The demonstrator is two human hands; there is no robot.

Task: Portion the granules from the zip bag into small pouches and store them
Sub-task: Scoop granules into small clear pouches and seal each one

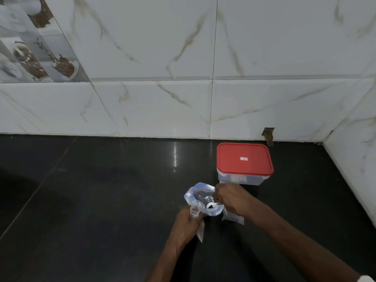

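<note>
Filling seemed underway, storing not yet done: left hand [186, 224] gripped a small pouch [195, 215], right hand [232, 200] pinched a white scoop [211, 205] inside the zip bag [200, 193].

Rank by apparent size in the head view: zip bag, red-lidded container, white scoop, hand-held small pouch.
Largest to smallest:
1. red-lidded container
2. zip bag
3. small pouch, partly covered by the left hand
4. white scoop, only partly visible inside the bag

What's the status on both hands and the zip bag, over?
Left grip holds small clear pouch. Right grip pinches white scoop inside open zip bag, granules visible. Red-lidded container shut behind, nothing in the way.
</note>
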